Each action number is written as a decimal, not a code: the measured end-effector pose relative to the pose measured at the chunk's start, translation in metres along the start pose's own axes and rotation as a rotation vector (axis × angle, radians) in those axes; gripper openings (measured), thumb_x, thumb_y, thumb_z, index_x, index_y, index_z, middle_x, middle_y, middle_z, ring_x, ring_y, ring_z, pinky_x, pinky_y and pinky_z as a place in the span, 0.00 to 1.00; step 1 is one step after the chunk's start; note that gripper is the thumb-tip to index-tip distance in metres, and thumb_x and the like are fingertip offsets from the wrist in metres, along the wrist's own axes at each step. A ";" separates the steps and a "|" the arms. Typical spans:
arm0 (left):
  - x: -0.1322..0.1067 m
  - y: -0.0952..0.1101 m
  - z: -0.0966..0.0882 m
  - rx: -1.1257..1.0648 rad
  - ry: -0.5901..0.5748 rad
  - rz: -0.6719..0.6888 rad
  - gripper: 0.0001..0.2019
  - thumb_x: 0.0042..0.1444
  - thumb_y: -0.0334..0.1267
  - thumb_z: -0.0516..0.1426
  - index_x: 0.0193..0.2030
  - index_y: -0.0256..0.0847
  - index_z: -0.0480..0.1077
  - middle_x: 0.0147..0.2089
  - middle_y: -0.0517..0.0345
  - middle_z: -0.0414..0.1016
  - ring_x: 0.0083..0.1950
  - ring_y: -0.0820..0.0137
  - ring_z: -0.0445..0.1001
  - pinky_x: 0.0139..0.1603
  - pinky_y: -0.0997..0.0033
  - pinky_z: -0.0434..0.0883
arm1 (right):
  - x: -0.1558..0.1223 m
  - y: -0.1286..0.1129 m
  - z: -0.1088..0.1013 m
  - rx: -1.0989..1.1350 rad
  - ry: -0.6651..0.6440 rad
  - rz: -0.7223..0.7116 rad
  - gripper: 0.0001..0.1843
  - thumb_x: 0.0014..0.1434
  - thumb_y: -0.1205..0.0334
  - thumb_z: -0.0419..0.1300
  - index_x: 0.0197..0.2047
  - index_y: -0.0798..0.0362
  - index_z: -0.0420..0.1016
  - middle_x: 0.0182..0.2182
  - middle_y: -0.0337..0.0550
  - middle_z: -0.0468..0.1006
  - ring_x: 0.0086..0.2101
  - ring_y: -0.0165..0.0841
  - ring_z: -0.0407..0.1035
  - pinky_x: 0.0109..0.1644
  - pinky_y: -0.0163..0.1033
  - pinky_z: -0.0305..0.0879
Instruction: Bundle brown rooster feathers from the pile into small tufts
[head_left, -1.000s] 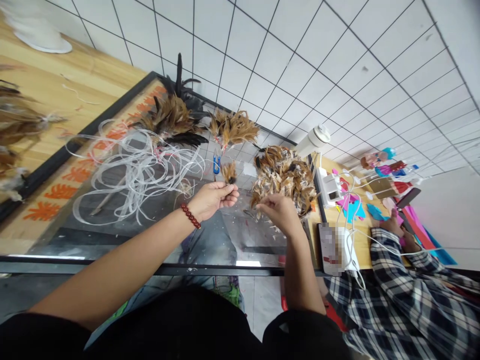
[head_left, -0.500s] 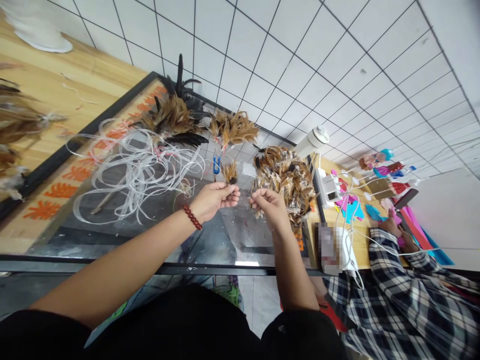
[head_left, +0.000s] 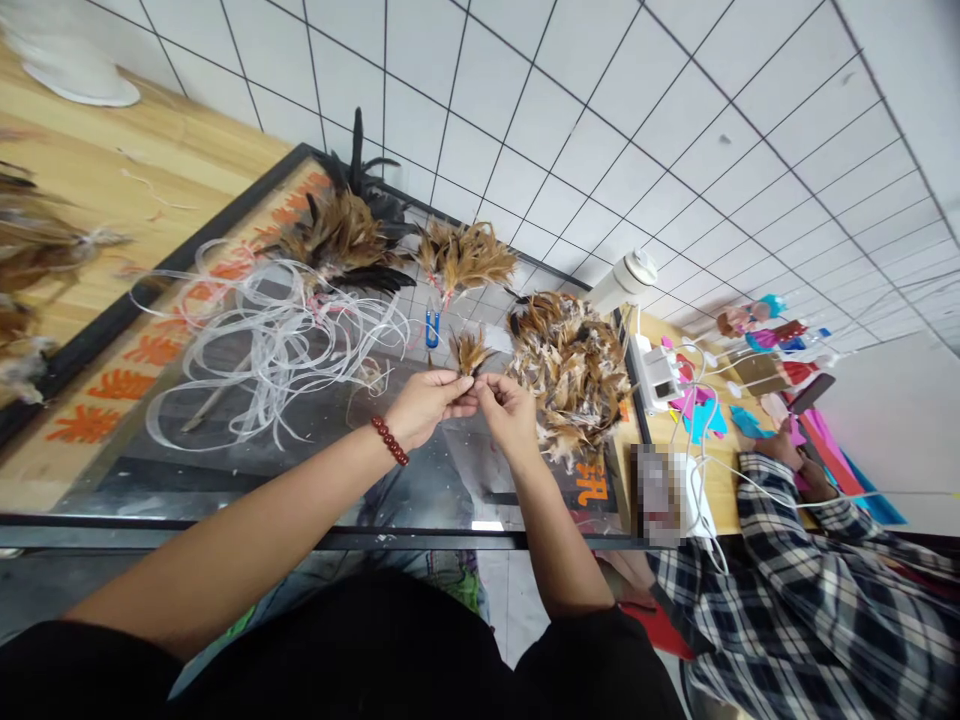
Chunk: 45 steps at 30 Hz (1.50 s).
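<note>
Now, tuft (head_left: 469, 352): fanning out just left of the heap (head_left: 571, 375), with both hands meeting at its base.
Left hand (head_left: 442, 398): pinching that base between thumb and forefinger, the other fingers curling together.
Right hand (head_left: 510, 408): pressing thumb and fingertips together on the same base, near the heap's left edge; whether they are also gripping a separate feather is too small to tell.
Slipping risk: feathers could be sliding out or splaying if the left pinch is loosening, since no tie is showing on the tuft.
Crowding risk: fingertips working so close could be knocking the quills out of line.
Heap risk: loose feathers could be scattering if the right wrist is brushing them.
Strips (head_left: 277, 340): lying well left of the heap, in loops that could be snagging the left forearm.
Flask (head_left: 626, 280): standing just behind the heap, its cap hiding whatever it is holding.
</note>
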<state>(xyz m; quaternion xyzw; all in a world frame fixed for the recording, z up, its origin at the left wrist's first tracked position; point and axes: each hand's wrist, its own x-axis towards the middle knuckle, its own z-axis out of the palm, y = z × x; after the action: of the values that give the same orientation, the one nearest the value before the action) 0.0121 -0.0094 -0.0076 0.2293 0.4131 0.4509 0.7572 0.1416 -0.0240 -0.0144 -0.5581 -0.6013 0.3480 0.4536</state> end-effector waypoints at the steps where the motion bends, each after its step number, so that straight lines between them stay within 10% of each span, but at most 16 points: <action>1: 0.000 0.000 0.000 -0.004 0.005 0.006 0.05 0.46 0.30 0.65 0.26 0.30 0.74 0.24 0.54 0.75 0.26 0.74 0.74 0.30 0.74 0.74 | -0.002 -0.002 -0.001 -0.068 -0.013 -0.062 0.12 0.57 0.57 0.56 0.37 0.55 0.77 0.30 0.41 0.77 0.29 0.29 0.69 0.35 0.34 0.65; 6: 0.001 0.003 -0.001 0.002 0.041 0.039 0.05 0.51 0.28 0.61 0.26 0.29 0.73 0.22 0.56 0.73 0.22 0.76 0.71 0.25 0.77 0.72 | -0.004 -0.010 -0.023 -0.386 -0.106 -0.257 0.15 0.60 0.60 0.53 0.45 0.52 0.78 0.31 0.43 0.78 0.29 0.29 0.68 0.37 0.34 0.64; 11: 0.001 0.008 -0.003 -0.058 0.034 0.022 0.04 0.54 0.27 0.58 0.29 0.30 0.72 0.26 0.54 0.75 0.24 0.76 0.74 0.27 0.76 0.73 | 0.003 -0.001 -0.059 -0.842 0.194 0.064 0.15 0.59 0.54 0.54 0.37 0.51 0.79 0.32 0.46 0.78 0.33 0.34 0.70 0.37 0.37 0.61; 14: 0.002 0.007 -0.004 -0.064 0.031 0.002 0.05 0.55 0.26 0.57 0.28 0.30 0.71 0.26 0.53 0.75 0.24 0.76 0.73 0.27 0.77 0.73 | 0.005 0.010 -0.061 -0.969 0.129 0.198 0.14 0.58 0.53 0.56 0.31 0.52 0.78 0.31 0.48 0.78 0.32 0.35 0.70 0.34 0.36 0.58; 20: 0.003 0.006 -0.006 -0.070 0.003 0.013 0.04 0.56 0.26 0.56 0.32 0.30 0.72 0.23 0.58 0.71 0.22 0.79 0.70 0.23 0.80 0.70 | 0.007 0.020 -0.042 -0.350 0.026 0.148 0.16 0.58 0.50 0.55 0.31 0.54 0.75 0.21 0.38 0.72 0.23 0.29 0.63 0.29 0.32 0.57; 26: 0.000 0.007 -0.005 -0.027 -0.055 -0.037 0.04 0.55 0.26 0.57 0.30 0.30 0.72 0.23 0.57 0.72 0.22 0.78 0.71 0.24 0.80 0.71 | 0.003 0.009 -0.031 -0.204 0.094 -0.037 0.18 0.56 0.53 0.59 0.46 0.53 0.74 0.36 0.44 0.75 0.35 0.32 0.67 0.43 0.37 0.63; 32: -0.005 0.007 -0.006 0.136 -0.271 -0.196 0.07 0.52 0.30 0.61 0.25 0.30 0.71 0.22 0.56 0.72 0.20 0.78 0.70 0.20 0.82 0.70 | 0.000 0.000 -0.028 0.170 -0.429 0.116 0.21 0.57 0.45 0.56 0.26 0.55 0.74 0.23 0.38 0.69 0.26 0.27 0.61 0.33 0.34 0.59; 45: -0.009 0.010 -0.007 0.195 -0.416 -0.366 0.08 0.52 0.34 0.62 0.35 0.30 0.76 0.36 0.40 0.79 0.32 0.67 0.79 0.34 0.68 0.76 | 0.002 0.005 -0.028 0.422 -0.156 0.257 0.15 0.46 0.51 0.67 0.24 0.55 0.73 0.19 0.35 0.70 0.21 0.24 0.61 0.26 0.31 0.58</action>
<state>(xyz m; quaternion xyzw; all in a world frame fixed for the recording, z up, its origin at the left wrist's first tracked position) -0.0008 -0.0125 -0.0005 0.3105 0.3249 0.2083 0.8687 0.1697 -0.0237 -0.0088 -0.4945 -0.4727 0.5627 0.4641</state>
